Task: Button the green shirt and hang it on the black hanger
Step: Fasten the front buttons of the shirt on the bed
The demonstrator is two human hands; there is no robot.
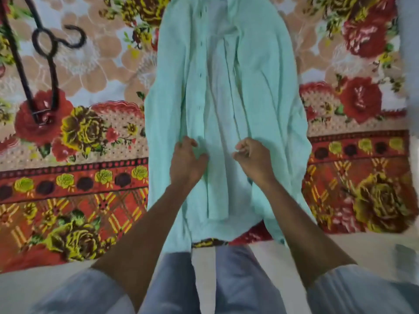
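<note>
— Where's everything?

— The green shirt (226,105) lies unbuttoned mid-bedspread (95,168); the black hanger (43,71) waits near its left edge.

— Your hands?

— My left hand (187,160) curls on the buttonhole placket, my right hand (252,158) pinches the other. I'd align the bottom hems first.

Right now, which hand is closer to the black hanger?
The left hand. It rests on the green shirt, on the side facing the black hanger that lies up and off to its left. The right hand is farther across the shirt.

Shirt (226,105) laid flat at centre of bedspread (90,155); hanger (43,71) on bedspread, well left of shirt.
</note>
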